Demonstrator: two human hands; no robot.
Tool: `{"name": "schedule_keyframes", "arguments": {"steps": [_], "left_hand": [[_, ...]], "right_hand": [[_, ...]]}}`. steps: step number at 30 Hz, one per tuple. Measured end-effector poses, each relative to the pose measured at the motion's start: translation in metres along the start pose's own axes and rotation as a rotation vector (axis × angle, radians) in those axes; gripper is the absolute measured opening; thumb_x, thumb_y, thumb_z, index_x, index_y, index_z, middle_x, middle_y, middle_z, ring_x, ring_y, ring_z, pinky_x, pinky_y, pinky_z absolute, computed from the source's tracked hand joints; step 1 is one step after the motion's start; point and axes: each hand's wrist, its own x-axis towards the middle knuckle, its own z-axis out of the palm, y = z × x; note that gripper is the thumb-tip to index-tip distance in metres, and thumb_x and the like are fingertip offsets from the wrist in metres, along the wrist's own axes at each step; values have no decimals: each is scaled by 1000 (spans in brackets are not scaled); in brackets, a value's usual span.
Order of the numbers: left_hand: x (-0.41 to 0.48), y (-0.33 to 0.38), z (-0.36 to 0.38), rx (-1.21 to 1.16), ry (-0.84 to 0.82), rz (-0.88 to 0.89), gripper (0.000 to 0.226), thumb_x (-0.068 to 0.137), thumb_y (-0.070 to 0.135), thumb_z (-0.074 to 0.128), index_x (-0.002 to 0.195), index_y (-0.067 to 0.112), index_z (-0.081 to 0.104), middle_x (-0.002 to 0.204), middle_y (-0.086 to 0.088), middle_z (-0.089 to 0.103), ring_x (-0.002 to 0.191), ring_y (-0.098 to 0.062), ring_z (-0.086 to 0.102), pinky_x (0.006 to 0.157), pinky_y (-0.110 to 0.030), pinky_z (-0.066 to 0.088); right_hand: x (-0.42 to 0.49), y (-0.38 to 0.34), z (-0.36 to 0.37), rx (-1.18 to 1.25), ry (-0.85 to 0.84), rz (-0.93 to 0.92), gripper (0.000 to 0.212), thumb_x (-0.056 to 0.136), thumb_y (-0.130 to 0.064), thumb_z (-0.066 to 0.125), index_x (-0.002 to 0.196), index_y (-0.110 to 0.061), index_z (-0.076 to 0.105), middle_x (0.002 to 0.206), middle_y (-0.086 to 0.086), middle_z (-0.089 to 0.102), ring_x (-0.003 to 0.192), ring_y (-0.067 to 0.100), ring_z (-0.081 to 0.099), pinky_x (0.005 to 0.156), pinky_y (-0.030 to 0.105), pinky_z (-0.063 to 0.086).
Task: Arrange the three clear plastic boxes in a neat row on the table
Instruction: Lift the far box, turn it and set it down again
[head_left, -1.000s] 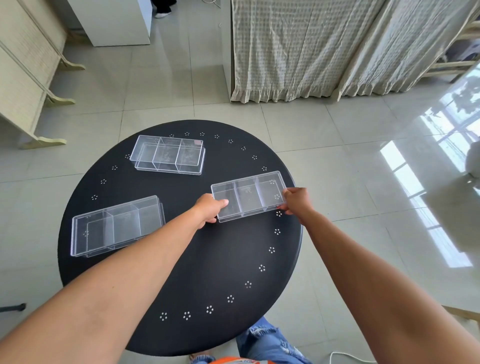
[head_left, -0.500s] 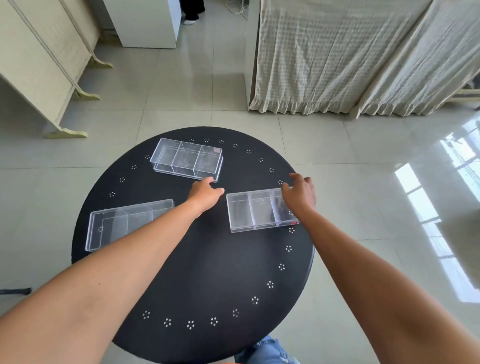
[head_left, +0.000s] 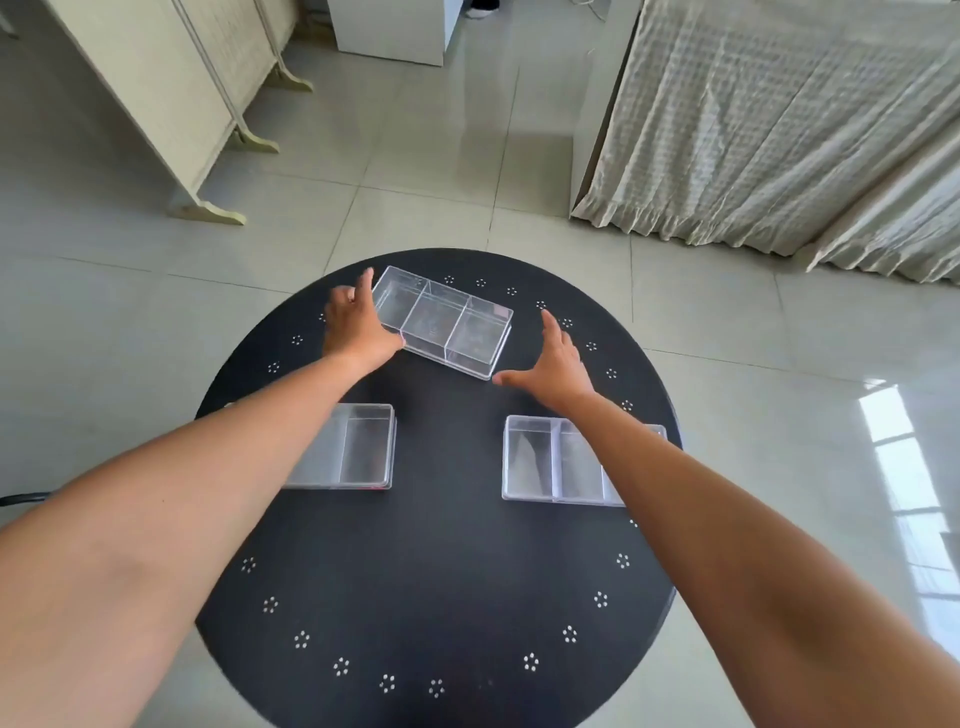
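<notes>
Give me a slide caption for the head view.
Both bare hands, left and right, reach for the far clear plastic box on the round black table.

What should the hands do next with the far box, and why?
Probably close the right hand onto the near right corner of the far box. The left hand already touches its left end, while the right is open and just short of it. That box lies skewed, behind the left box and right box, so likely it belongs in the gap between them.
</notes>
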Motion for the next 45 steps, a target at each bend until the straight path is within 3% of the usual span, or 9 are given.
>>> {"name": "schedule_keyframes", "arguments": {"steps": [5, 12, 16, 19, 25, 31, 36, 42, 45], "left_hand": [[25, -27, 4, -41, -184, -88, 135, 61, 23, 88, 153, 32, -9, 163, -12, 3, 151, -27, 7, 118, -48, 21], [38, -46, 19, -267, -302, -150, 135, 63, 14, 84, 148, 43, -16, 160, -1, 27, 139, -25, 39, 109, -40, 37], [38, -51, 27, -377, -294, -175, 133, 62, 14, 85, 149, 45, -10, 157, 0, 34, 136, -20, 42, 106, -32, 35], [37, -50, 27, -449, -290, -172, 130, 62, 14, 85, 149, 46, -7, 155, -1, 38, 135, -17, 44, 107, -31, 34], [42, -40, 12, -527, -250, -117, 122, 65, 8, 83, 153, 38, 4, 142, -1, 48, 109, -8, 52, 95, -28, 41], [45, -22, -2, -519, -234, -13, 108, 66, 2, 82, 151, 34, 23, 116, 2, 55, 109, -16, 57, 94, -33, 49], [46, -11, 0, -522, -236, 55, 94, 64, 1, 83, 142, 31, 39, 99, 9, 58, 82, -5, 60, 73, -17, 49], [54, -12, 0, -609, -291, 15, 70, 69, 12, 83, 127, 36, 51, 110, 1, 57, 100, -16, 61, 89, -34, 51], [57, -12, 0, -688, -328, -48, 65, 74, 17, 81, 129, 34, 52, 118, 5, 58, 109, -13, 59, 83, -32, 49]], "right_hand": [[31, -6, 19, -8, -95, -50, 147, 60, -51, 93, 164, -29, -9, 171, 0, 15, 157, 27, 22, 123, 49, 28], [52, -3, 40, 52, -89, -104, 142, 64, -42, 92, 162, -34, -11, 171, -9, 16, 152, 29, 35, 119, 46, 35], [56, 0, 44, 92, -79, -116, 133, 69, -37, 89, 162, -38, -6, 169, -10, 20, 146, 32, 43, 116, 45, 40], [58, 0, 44, 180, -65, -115, 127, 70, -31, 88, 161, -39, -1, 168, -11, 23, 146, 23, 43, 101, 29, 42], [65, 3, 31, 490, -142, -93, 116, 70, -19, 89, 159, -33, 15, 149, -3, 42, 135, 15, 48, 94, 16, 45], [69, -1, -6, 713, -211, 60, 92, 55, -47, 84, 138, -27, 50, 113, -5, 63, 93, 11, 65, 87, 36, 54], [67, 1, -25, 932, -308, 181, 72, 56, -52, 80, 120, -26, 60, 116, 20, 65, 95, 37, 71, 88, 49, 61], [72, -1, -34, 983, -369, 292, 78, 82, -64, 66, 143, -16, 51, 126, 23, 59, 94, 42, 71, 77, 51, 63], [76, -7, -37, 986, -374, 320, 92, 84, -77, 54, 152, -16, 42, 142, 17, 50, 107, 45, 68, 66, 46, 62]]}}
